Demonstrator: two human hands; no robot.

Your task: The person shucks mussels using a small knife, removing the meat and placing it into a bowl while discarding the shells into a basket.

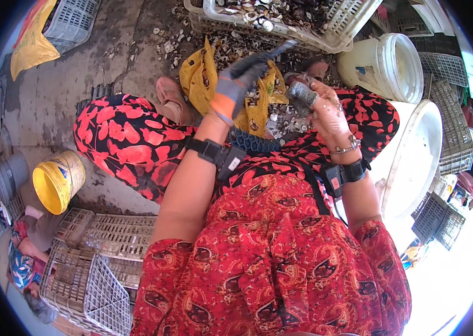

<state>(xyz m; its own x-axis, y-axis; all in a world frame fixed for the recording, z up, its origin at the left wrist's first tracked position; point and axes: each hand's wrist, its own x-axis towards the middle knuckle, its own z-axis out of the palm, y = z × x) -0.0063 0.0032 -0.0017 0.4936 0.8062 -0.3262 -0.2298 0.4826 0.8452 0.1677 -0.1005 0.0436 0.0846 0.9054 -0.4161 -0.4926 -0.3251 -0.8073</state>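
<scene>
My left hand [234, 86], in a grey and orange work glove with dark fingers, is closed around a slim metal tool [284, 47], blurred, perhaps a knife. It points up and to the right, toward the crate of shells. My right hand [326, 105] is bare apart from grey knitted covers [302, 95] on some fingers. It pinches a small, wet, reddish-brown piece [303, 79], perhaps shellfish, mostly hidden by the fingers. Between my knees, below both hands, a yellow woven sack [196, 73] lies crumpled with shell bits on it.
Ahead stands a plastic crate [278, 29] heaped with shells. Shell fragments [169, 46] litter the concrete floor. To my right are a white bucket [387, 67] and a large white tub [412, 151]. A yellow bucket [58, 180], stacked crates [114, 235] and another person [26, 256] are left.
</scene>
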